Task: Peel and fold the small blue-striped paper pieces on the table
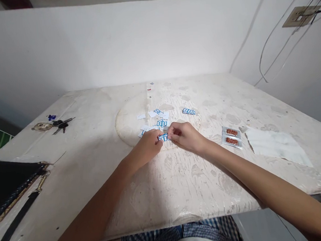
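Note:
Near the middle of the table, a small white paper piece with blue box outlines is pinched between both hands. My left hand grips its left end, fingers closed. At its right end, my right hand closes thumb and fingertips on it. Just beyond the hands lie several loose paper pieces, some blank white and some marked with blue boxes, partly overlapping. A separate small stack of blue-marked pieces rests to the right of them.
A silver blister pack with two reddish-brown windows lies right of my right hand, beside a white cloth or paper sheet. Keys are at the left, behind a black bag with a strap. A white wall borders the table's back.

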### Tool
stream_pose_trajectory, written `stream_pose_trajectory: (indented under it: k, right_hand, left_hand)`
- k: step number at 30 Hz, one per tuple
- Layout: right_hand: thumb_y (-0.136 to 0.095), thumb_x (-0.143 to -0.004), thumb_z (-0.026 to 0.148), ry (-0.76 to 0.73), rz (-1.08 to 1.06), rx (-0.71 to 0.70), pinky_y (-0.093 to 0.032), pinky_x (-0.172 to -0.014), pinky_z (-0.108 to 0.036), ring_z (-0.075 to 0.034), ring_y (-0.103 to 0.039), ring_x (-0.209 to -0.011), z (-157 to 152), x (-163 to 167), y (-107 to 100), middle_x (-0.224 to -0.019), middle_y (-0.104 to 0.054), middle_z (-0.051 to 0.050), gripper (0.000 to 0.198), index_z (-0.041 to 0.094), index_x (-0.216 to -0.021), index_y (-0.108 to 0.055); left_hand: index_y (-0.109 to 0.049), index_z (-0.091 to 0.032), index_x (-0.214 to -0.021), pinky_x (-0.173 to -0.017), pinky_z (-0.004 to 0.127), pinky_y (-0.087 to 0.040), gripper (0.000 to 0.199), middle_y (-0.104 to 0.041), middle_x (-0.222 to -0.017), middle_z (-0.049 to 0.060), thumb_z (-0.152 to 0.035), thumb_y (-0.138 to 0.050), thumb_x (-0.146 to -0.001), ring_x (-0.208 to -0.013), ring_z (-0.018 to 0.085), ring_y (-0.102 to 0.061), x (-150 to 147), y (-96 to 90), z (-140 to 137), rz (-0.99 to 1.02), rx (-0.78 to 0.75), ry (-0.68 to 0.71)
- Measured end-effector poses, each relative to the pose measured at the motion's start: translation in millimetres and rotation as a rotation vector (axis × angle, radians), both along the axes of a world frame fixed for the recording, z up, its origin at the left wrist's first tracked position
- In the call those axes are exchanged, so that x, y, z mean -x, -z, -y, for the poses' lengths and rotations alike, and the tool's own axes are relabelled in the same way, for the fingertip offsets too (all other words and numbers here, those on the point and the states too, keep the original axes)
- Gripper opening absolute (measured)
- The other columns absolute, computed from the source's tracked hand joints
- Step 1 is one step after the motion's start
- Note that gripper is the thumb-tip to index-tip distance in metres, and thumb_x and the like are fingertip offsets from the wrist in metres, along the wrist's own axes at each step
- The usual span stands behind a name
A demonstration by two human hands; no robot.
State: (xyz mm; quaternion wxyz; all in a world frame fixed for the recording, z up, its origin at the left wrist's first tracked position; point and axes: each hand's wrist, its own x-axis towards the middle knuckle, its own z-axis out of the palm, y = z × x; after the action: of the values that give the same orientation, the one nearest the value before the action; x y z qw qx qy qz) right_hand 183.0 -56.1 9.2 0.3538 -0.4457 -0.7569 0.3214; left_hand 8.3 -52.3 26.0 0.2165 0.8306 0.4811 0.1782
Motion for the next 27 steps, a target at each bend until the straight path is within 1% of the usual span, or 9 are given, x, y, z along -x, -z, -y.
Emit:
stream_pose_trajectory:
  k: [2,5,6,7,9,11,16,21,27]
  right_hand:
    - [-0.05,-0.077,0.019,0.001,0.011,-0.029,-0.034,-0.053,-0.022,-0.008,-0.044,-0.052,0.1,0.6,1.3,-0.061,-0.051,0.003,0.004,0.018,-0.08,-0.052]
    - [-0.051,-0.076,0.018,0.024,0.067,-0.087,-0.032,-0.053,-0.022,-0.009,-0.043,-0.053,0.5,0.6,0.6,-0.059,-0.048,0.005,0.02,0.019,-0.096,-0.05]
    - [-0.052,-0.076,0.018,0.028,0.094,-0.103,-0.032,-0.053,-0.022,-0.009,-0.043,-0.053,0.6,0.4,0.0,-0.06,-0.048,0.005,0.022,0.019,-0.098,-0.051]
    - [-0.052,-0.076,0.018,0.026,0.122,-0.113,-0.031,-0.053,-0.022,-0.009,-0.043,-0.054,0.7,0.2,-0.7,-0.06,-0.048,0.005,0.019,0.019,-0.095,-0.052]
    - [-0.052,-0.077,0.019,0.01,0.164,-0.114,-0.031,-0.054,-0.022,-0.009,-0.042,-0.054,0.7,0.0,-1.7,-0.061,-0.048,0.003,0.007,0.018,-0.083,-0.056]
    - [-0.051,-0.078,0.021,-0.003,0.18,-0.1,-0.03,-0.054,-0.022,-0.008,-0.04,-0.053,0.7,-0.1,-2.2,-0.059,-0.048,0.003,0.008,0.017,-0.074,-0.056]
    - [-0.051,-0.079,0.023,-0.015,0.177,-0.068,-0.029,-0.053,-0.022,-0.008,-0.038,-0.051,1.2,-0.3,-3.2,-0.056,-0.046,0.004,0.009,0.017,-0.077,-0.056]
    - [-0.049,-0.08,0.023,-0.032,0.192,-0.051,-0.027,-0.052,-0.023,-0.008,-0.038,-0.051,2.4,-0.4,-5.7,-0.057,-0.047,0.003,0.01,0.017,-0.076,-0.056]
    - [-0.048,-0.08,0.022,-0.046,0.183,-0.04,-0.027,-0.052,-0.023,-0.009,-0.038,-0.052,3.0,-0.9,-5.9,-0.058,-0.048,0.002,0.01,0.017,-0.076,-0.056]
  left_hand:
    - [-0.058,-0.016,-0.082,-0.057,0.024,-0.036,0.019,-0.056,-0.069,0.0,-0.017,-0.04,-0.077,-0.061,0.012,-0.049,-0.3,1.9,-0.8,0.003,-0.028,0.026]
    - [-0.057,-0.015,-0.08,-0.059,0.025,-0.036,0.019,-0.056,-0.072,0.001,-0.016,-0.038,-0.078,-0.062,0.012,-0.048,-0.9,4.1,-1.4,-0.007,-0.073,0.055]
    - [-0.057,-0.015,-0.079,-0.059,0.025,-0.036,0.019,-0.056,-0.073,0.001,-0.016,-0.038,-0.078,-0.062,0.012,-0.048,-1.1,4.5,-1.4,-0.009,-0.082,0.059]
    - [-0.057,-0.015,-0.078,-0.059,0.025,-0.036,0.019,-0.056,-0.073,0.001,-0.016,-0.038,-0.078,-0.062,0.012,-0.048,-1.2,4.8,-1.3,-0.008,-0.087,0.063]
    - [-0.056,-0.016,-0.077,-0.059,0.025,-0.036,0.019,-0.056,-0.073,0.001,-0.016,-0.037,-0.079,-0.063,0.013,-0.048,-1.4,5.0,-0.9,0.0,-0.086,0.067]
    - [-0.056,-0.016,-0.079,-0.059,0.025,-0.037,0.019,-0.056,-0.074,0.001,-0.016,-0.037,-0.079,-0.064,0.013,-0.048,-1.5,4.9,-0.3,0.016,-0.078,0.066]
    - [-0.056,-0.016,-0.083,-0.062,0.025,-0.038,0.02,-0.056,-0.075,0.001,-0.016,-0.036,-0.08,-0.067,0.013,-0.049,-1.6,4.4,1.2,0.044,-0.068,0.048]
    - [-0.054,-0.016,-0.077,-0.061,0.026,-0.037,0.02,-0.053,-0.074,0.001,-0.016,-0.035,-0.08,-0.068,0.013,-0.048,-2.3,6.5,0.3,0.016,-0.085,0.069]
    - [-0.052,-0.016,-0.077,-0.068,0.029,-0.039,0.021,-0.052,-0.08,0.003,-0.015,-0.031,-0.081,-0.076,0.015,-0.048,-5.2,7.0,1.6,-0.019,-0.119,0.079]
